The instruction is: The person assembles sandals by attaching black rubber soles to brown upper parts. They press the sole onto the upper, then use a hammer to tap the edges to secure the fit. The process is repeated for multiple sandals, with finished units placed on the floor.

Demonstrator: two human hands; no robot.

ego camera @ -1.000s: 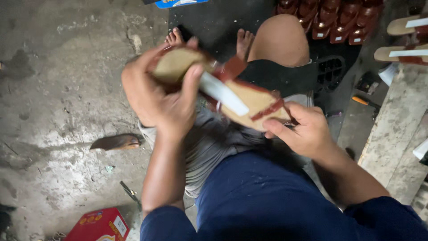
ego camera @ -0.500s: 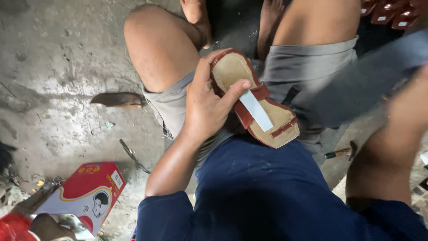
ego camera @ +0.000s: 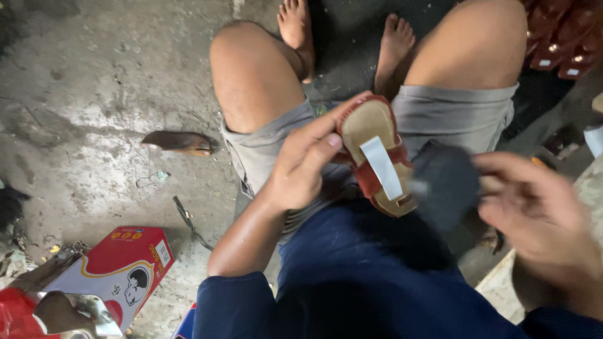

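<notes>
The left hand is gripping a small sandal over the lap, fingers wrapped around its far end, sole side tilted up for access. The right hand is pinching a dark pad beside it, touching the sandal's right edge.

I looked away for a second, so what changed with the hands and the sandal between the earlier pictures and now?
The right hand let go of the sandal a second ago, swung out to the side, and now comes back holding a dark, blurred thing beside it. The view has shifted toward the knees. The left hand still holds the sandal, sole up with its white strip; the red box still lies on the floor.
</notes>
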